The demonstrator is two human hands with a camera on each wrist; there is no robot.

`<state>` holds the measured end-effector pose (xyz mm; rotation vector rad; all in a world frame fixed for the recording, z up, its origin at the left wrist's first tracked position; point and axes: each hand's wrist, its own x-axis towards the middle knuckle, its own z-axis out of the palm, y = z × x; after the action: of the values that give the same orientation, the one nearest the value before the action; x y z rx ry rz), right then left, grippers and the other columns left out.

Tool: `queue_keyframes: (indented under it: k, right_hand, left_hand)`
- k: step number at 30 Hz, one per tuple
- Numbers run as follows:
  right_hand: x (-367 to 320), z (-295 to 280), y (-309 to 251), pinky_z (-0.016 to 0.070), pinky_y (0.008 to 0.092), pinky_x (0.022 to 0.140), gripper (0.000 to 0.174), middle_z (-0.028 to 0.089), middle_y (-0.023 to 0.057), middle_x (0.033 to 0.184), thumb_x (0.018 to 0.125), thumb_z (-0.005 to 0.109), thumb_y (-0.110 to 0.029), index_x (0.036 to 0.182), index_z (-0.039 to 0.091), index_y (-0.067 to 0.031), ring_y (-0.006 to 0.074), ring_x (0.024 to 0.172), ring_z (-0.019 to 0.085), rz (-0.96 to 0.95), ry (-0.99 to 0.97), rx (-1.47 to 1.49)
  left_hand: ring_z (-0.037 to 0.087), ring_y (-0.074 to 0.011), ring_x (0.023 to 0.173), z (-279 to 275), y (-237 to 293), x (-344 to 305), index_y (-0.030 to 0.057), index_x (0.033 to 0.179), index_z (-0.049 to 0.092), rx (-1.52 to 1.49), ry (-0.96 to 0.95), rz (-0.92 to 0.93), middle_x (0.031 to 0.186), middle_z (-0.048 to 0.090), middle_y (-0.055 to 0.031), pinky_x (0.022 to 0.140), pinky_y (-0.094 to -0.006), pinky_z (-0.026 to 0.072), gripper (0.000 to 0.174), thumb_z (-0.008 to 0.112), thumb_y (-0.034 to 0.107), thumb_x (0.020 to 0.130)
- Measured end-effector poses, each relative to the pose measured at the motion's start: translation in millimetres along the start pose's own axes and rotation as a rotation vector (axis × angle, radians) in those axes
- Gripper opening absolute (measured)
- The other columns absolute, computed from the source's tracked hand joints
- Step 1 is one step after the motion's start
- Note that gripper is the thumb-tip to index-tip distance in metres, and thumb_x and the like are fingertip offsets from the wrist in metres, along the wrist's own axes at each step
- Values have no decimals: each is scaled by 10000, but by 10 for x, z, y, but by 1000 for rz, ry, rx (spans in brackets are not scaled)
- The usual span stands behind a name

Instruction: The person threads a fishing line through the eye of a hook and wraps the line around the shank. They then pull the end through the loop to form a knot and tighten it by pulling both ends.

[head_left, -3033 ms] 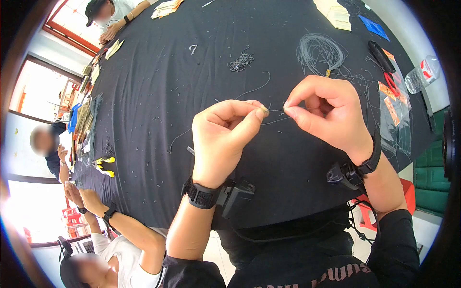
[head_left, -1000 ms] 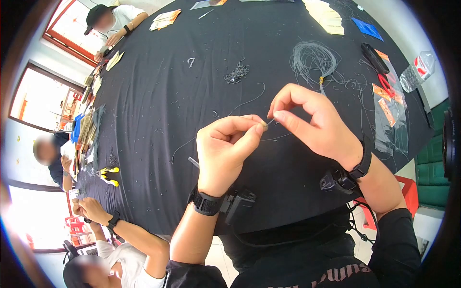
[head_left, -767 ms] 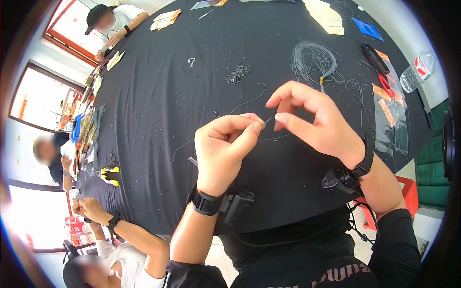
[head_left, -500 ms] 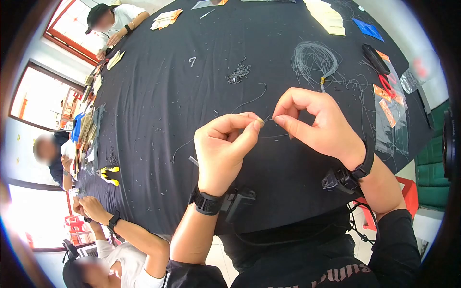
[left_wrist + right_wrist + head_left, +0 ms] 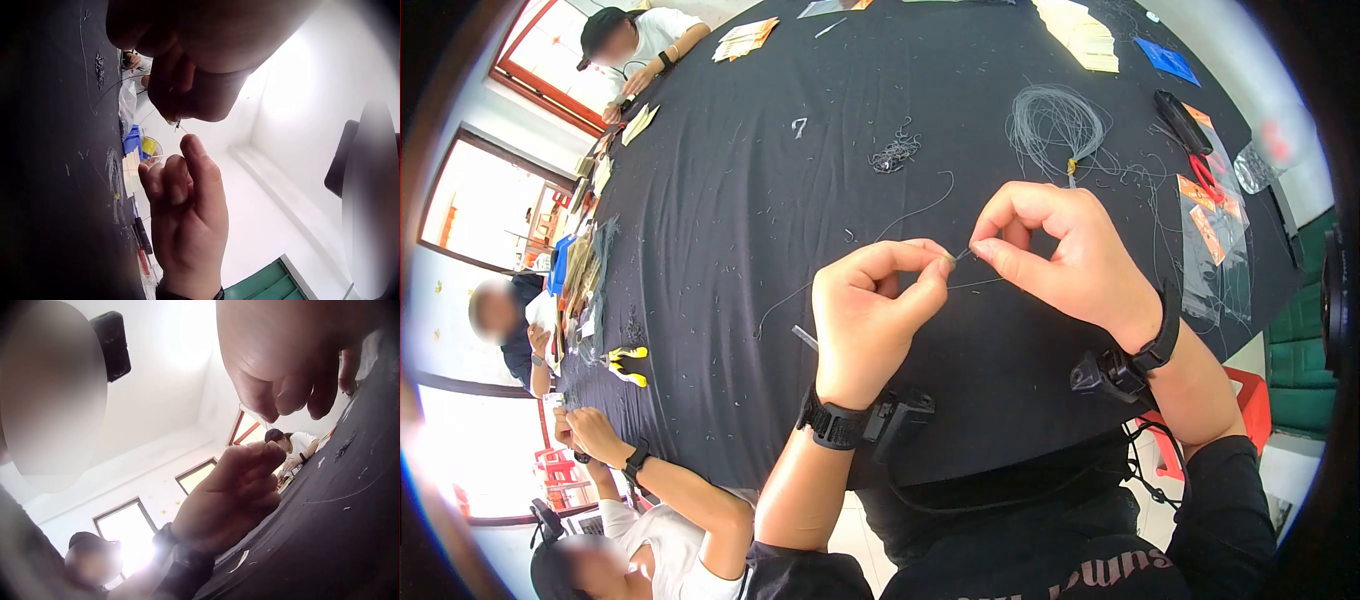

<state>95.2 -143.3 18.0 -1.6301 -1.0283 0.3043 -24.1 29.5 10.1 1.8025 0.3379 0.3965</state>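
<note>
In the head view my left hand (image 5: 874,310) pinches a small dark piece between thumb and forefinger, with thin grey line (image 5: 918,212) running out past it over the cloth. Just to its right, my right hand (image 5: 1068,258) pinches the line's short end (image 5: 962,253) between thumb and forefinger. A small gap separates the fingertips of the two hands. The left wrist view shows a dark bit (image 5: 179,124) at the left fingertips and a thin strand reaching the right thumb. The fingers hide most of the piece, and its shape cannot be told.
Beyond the hands lie a pile of small dark hooks (image 5: 897,152) and a coil of grey line (image 5: 1055,130). Red-handled pliers (image 5: 1203,178), plastic packets (image 5: 1212,270) and a bottle (image 5: 1262,165) are at the right. Yellow-handled pliers (image 5: 628,366) lie left, near other people seated around the table.
Both hands are lower in the head view than at first. My right fingers parted from the line, then pinched it again near the left fingertips. The bottle at the right has tilted or shifted and looks blurred.
</note>
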Motion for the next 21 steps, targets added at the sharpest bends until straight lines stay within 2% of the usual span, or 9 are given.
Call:
queue_keyframes:
  k: [1, 16, 21]
  right_hand:
    - [3, -6, -4, 408, 222, 540, 94, 598, -7, 650, 897, 691, -97, 914, 656, -11, 44, 591, 522, 6, -1, -6]
    - [26, -67, 28, 367, 217, 524, 99, 556, -30, 616, 901, 699, -112, 915, 673, -17, 32, 571, 478, 22, -37, -65]
    - [34, -58, -15, 363, 209, 522, 102, 567, -47, 627, 919, 690, -122, 927, 680, -21, 20, 569, 476, 187, -78, 68]
  left_hand:
    - [547, 3, 665, -3, 12, -3, -19, 884, 735, 8, -14, -5, 888, 730, -23, 590, -154, 414, 43, 716, 15, 865]
    - [579, -19, 705, -11, 43, -20, -34, 887, 723, -14, -89, 49, 937, 731, -60, 596, -165, 435, 57, 686, -55, 848]
    - [582, -19, 722, 4, 24, -23, -34, 905, 723, -205, -92, 95, 957, 732, -66, 606, -169, 454, 70, 701, -53, 842]
